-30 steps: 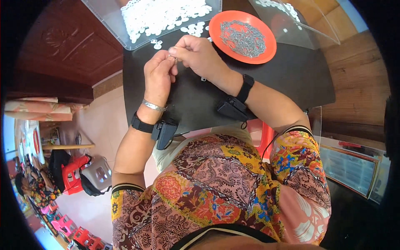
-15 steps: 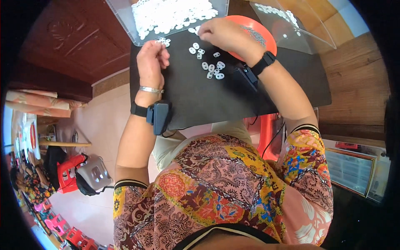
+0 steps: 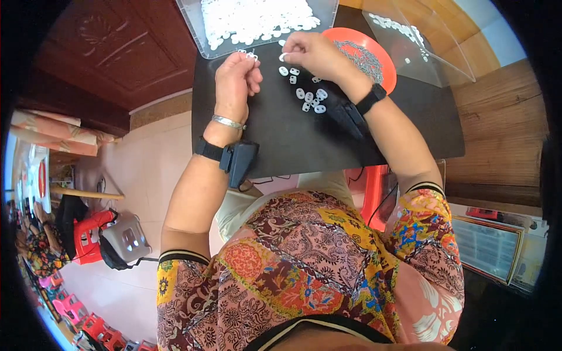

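My left hand (image 3: 236, 82) is closed at the far left of the dark table, its thumb and forefinger pinching a small white two-hole plastic cord-lock piece (image 3: 252, 56). Opposite it, my right hand (image 3: 316, 55) pinches a white oval cord-lock piece (image 3: 283, 57) at its fingertips. The two pieces are apart. Below the right hand lie several loose white two-hole cord-lock pieces (image 3: 310, 97), ovals and smaller ones, in a loose cluster. Beside that hand stands an orange-red dish (image 3: 389, 69) with small grey metal springs (image 3: 362, 58).
A clear plastic bin (image 3: 196, 32) heaped with white pieces (image 3: 254, 20) stands at the far edge. A transparent box (image 3: 433, 47) with more white pieces is at the far right. The dark table (image 3: 281, 143) ends just before my lap. Black wrist devices (image 3: 240, 164) sit on both forearms.
My left hand has moved right, toward the right hand, with a white piece at its fingertips. The right hand has drawn back slightly from the bin's edge with a white oval piece.
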The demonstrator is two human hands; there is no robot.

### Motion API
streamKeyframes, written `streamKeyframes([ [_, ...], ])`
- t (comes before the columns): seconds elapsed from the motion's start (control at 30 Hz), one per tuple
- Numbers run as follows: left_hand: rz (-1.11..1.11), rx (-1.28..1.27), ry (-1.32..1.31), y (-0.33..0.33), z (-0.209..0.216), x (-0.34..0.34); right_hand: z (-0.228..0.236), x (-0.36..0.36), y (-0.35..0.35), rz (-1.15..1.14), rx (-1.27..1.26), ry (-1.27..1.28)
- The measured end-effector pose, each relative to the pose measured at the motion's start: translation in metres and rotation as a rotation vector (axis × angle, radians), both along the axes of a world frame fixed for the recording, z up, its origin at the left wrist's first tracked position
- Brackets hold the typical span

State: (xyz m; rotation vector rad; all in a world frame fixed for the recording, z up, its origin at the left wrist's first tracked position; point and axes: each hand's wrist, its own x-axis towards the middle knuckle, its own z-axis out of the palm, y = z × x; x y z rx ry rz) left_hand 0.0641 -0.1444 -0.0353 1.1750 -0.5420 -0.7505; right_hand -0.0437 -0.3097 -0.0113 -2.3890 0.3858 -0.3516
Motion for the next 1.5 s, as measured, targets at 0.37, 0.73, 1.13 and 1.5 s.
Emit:
streamKeyframes([
  [0.37,-0.116,-0.157,0.109,0.001,0.002,-0.005,-0.008,-0.012,0.029,0.058,0.761,-0.370],
  [0.73,-0.055,-0.129,0.089,0.004,0.004,-0.006,-0.013,-0.014,0.031,0.006,0.647,-0.304],
  [1.13,-0.138,-0.187,0.125,0.004,0.001,-0.005,-0.014,-0.012,0.045,0.038,0.584,-0.307],
  [1.5,-0.139,-0.214,0.148,0.001,-0.001,-0.005,-0.016,-0.012,0.040,-0.011,0.570,-0.243],
])
